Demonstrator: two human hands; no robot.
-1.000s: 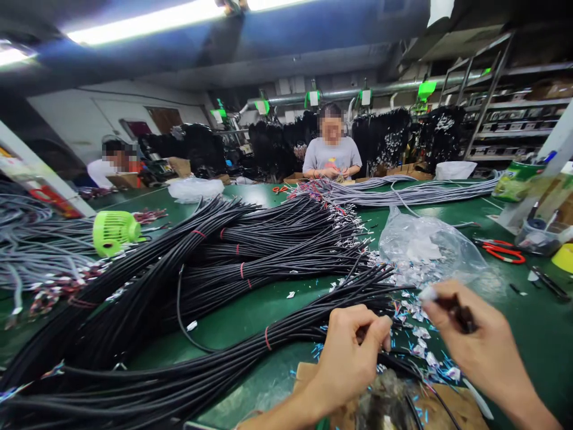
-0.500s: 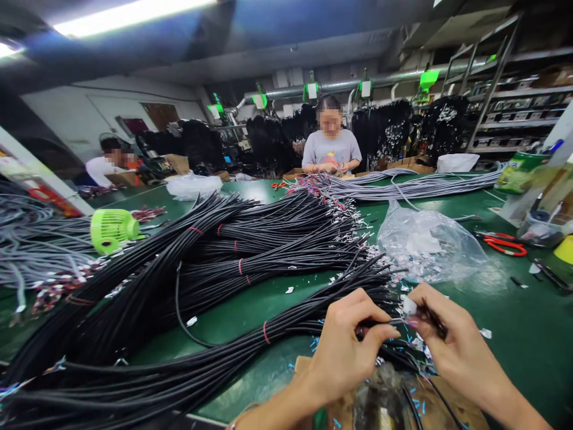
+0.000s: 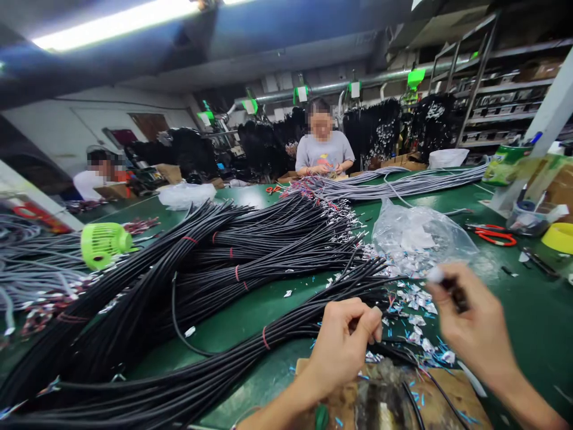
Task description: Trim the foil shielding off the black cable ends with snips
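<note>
My left hand (image 3: 347, 340) is closed, thumb and fingers pressed together, above the front of the bench. What sits in its grip is hidden. Beside it lies a red-banded bundle of black cables (image 3: 233, 352). Up and to the right is my right hand (image 3: 477, 334), slightly blurred, its fingers curled round a small dark tool (image 3: 457, 294) whose kind I cannot make out. Something white (image 3: 435, 275) shows at its fingertips. Between the hands are scattered white and silvery scraps (image 3: 416, 322) and blue wire bits. Below is a brown board (image 3: 452, 391) with a cloudy, clear-wrapped object (image 3: 385, 394) on it.
More black cable bundles (image 3: 268, 239) fill the bench's middle. A clear plastic bag (image 3: 416, 233), red-handled pliers (image 3: 495, 234) and a yellow ring (image 3: 559, 237) lie right. A green fan (image 3: 105, 243) stands left, near grey cables (image 3: 36, 263). A co-worker (image 3: 323, 146) sits opposite.
My right hand has moved up and right, away from the left, carrying the dark tool and white thing. The thin wire end between my hands is no longer visible. The view has shifted slightly.
</note>
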